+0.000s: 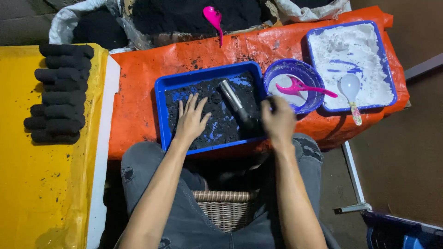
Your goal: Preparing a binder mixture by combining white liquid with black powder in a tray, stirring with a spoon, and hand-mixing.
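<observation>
A row of dark cylindrical briquettes [59, 92] is being kept stacked on a yellow sheet [32, 184] at the left. An orange tarpaulin [138, 92] is being used as a cover under the trays. White powder is being held in a blue tray [386, 64] at the right, where a white spoon [350, 90] is lying on its near edge. A pink scoop [302, 86] is being rested inside a round purple bowl [277, 74] beside it. Another pink spoon [214, 20] is being left stuck in a heap of black powder [184, 16] behind. A wicker stool [224, 210] is being sat upon.
</observation>
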